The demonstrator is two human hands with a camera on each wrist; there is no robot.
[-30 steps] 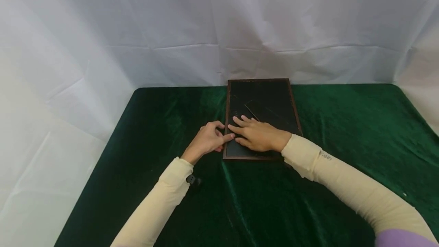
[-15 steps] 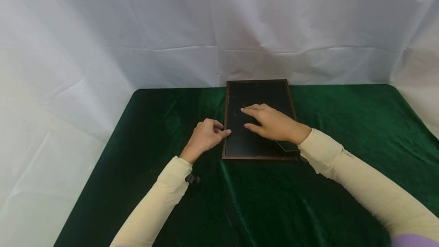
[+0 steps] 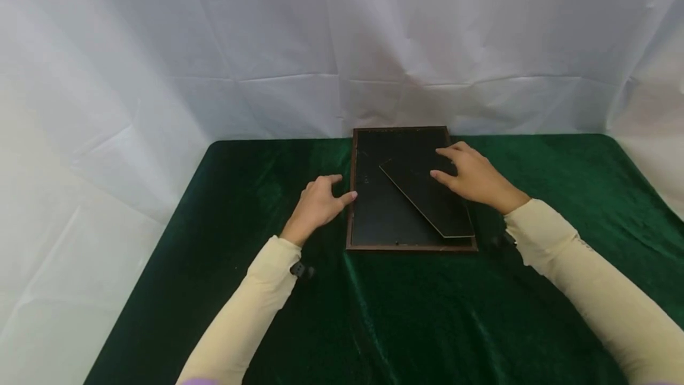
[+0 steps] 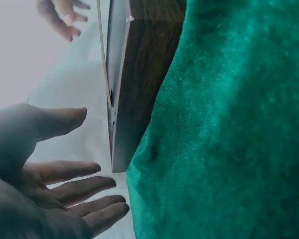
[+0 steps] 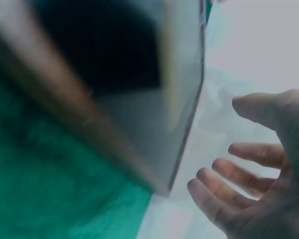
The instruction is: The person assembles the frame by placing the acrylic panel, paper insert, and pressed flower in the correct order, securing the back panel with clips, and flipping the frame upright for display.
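On the green velvet table [image 3: 267, 183], picture frame [image 3: 354, 195] lies face down, back side up, long axis running away from me, far end close to the white backdrop [image 3: 267, 46]. Its black easel stand [image 3: 424, 198] sits diagonally across the back panel, lower tip near the frame's near right corner. My left hand [image 3: 317, 204] is at the frame's left edge, fingers loosely extended, thumb tip touching or just beside the wooden rim; gripping nothing. My right hand [image 3: 472, 177] is over the upper right part of the frame, fingers relaxed and mostly straight, fingertips on or just above the stand's upper end; can't tell if there's contact. Nothing held there either. Both sleeves cream.
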